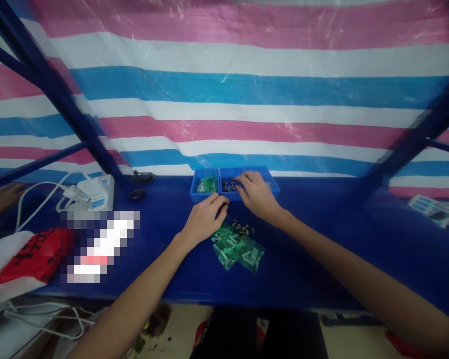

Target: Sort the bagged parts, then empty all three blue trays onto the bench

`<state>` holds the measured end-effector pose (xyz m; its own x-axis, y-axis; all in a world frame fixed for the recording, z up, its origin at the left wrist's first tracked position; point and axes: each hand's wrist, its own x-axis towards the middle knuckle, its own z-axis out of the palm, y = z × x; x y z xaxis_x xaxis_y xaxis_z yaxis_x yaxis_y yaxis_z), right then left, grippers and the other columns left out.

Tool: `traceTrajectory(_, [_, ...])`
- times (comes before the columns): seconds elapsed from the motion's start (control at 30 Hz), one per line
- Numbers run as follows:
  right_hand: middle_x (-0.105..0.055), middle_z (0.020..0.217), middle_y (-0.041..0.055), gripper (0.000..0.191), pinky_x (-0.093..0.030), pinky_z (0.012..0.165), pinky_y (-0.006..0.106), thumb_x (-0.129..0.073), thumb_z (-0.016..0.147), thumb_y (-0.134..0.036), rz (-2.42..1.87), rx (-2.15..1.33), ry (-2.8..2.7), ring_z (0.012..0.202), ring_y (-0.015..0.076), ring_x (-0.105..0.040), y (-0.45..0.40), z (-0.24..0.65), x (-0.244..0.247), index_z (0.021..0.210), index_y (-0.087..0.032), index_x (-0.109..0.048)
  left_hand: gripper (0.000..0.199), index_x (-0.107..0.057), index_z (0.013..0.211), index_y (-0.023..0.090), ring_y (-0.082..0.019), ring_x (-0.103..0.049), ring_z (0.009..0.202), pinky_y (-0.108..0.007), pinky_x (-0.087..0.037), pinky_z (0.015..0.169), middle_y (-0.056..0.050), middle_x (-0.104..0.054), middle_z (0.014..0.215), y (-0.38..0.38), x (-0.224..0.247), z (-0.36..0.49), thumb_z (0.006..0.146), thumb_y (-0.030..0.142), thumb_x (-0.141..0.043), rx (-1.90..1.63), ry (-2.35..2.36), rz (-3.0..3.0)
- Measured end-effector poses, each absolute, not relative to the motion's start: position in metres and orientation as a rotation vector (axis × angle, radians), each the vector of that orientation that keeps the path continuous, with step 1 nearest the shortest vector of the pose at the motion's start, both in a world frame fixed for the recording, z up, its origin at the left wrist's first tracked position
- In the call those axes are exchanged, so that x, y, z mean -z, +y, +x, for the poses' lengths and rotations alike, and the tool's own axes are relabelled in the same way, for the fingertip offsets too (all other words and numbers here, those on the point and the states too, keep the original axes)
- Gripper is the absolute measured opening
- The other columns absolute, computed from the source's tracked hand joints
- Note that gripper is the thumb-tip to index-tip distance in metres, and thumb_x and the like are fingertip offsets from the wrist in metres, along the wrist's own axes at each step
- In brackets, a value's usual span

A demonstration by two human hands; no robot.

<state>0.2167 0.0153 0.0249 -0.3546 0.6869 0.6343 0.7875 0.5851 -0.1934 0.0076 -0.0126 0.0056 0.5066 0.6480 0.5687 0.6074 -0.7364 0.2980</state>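
Observation:
A blue divided tray (205, 198) stands at the back of the blue table. Its left compartment holds green-tinted small packets (207, 184), its middle one small dark metal pieces (229, 184). My right hand (260, 194) reaches over the middle compartment, fingers bent together at the pieces; what they grip is hidden. Just in front of the tray, my left hand (206, 218) has its fingers curled and thumb close to them; anything between is too small to name. Nearer me lie clear green packets (239, 249) with pale strips inside, and a small heap of dark pieces (243, 228).
On the left stand a white power strip (107, 192) with cables, a black object (136, 194) and a red-and-white bag (33, 259). Another person's hand (3, 197) shows at the left edge. A striped sheet (247, 89) hangs behind, between blue posts.

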Motion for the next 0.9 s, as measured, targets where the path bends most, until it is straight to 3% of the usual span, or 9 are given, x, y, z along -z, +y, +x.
traceTrajectory(0.1, [-0.065,0.100,0.0124,0.018,-0.048,0.085,0.039,-0.049,0.098,-0.016,-1.105,-0.025,-2.217,0.095,0.0258,-0.060,-0.009,0.218,-0.025,0.105,-0.016,-0.066,0.012,-0.063,0.093,0.020,-0.012,-0.055,0.060,-0.025,-0.043,0.059,0.003,-0.057,0.068,-0.013,-0.010,0.004,0.098,0.024,-0.053,-0.915,1.021,2.664])
traceTrajectory(0.17, [-0.064,0.090,0.0076,0.013,-0.047,0.075,0.034,-0.054,0.096,-0.016,-1.119,-0.187,-2.272,0.082,0.0211,-0.061,-0.023,0.221,-0.022,0.096,-0.017,-0.067,0.012,-0.064,0.089,0.020,-0.012,-0.054,0.057,-0.024,-0.040,0.056,0.004,-0.054,0.062,-0.014,-0.010,0.003,0.096,0.025,-0.056,-0.825,0.986,2.688])
traceTrajectory(0.3, [-0.063,0.085,0.0033,0.006,-0.045,0.069,0.029,-0.065,0.091,-0.018,-1.120,-0.414,-2.367,0.075,0.0168,-0.059,-0.029,0.228,-0.016,0.095,-0.019,-0.069,0.012,-0.065,0.090,0.019,-0.014,-0.060,0.066,-0.026,-0.044,0.061,0.000,-0.062,0.074,-0.013,-0.007,0.004,0.094,0.023,-0.055,-0.735,0.955,2.772])
traceTrajectory(0.5, [-0.062,0.088,0.0022,0.014,-0.046,0.070,0.028,-0.073,0.084,-0.017,-1.124,-0.547,-2.390,0.074,0.0149,-0.059,-0.024,0.229,-0.008,0.097,-0.020,-0.069,0.020,-0.063,0.105,0.020,-0.019,-0.066,0.085,-0.030,-0.052,0.073,-0.005,-0.067,0.097,-0.011,-0.003,0.004,0.098,0.017,-0.044,-0.731,1.004,2.788])
traceTrajectory(0.9, [-0.061,0.077,0.0003,0.015,-0.040,0.065,0.026,-0.062,0.082,-0.005,-1.133,-0.460,-2.361,0.069,0.0139,-0.056,-0.028,0.218,-0.002,0.085,-0.019,-0.064,0.019,-0.062,0.107,0.020,-0.018,-0.064,0.084,-0.029,-0.050,0.071,-0.005,-0.065,0.100,-0.011,-0.004,0.004,0.099,0.017,-0.045,-0.770,1.087,2.802])
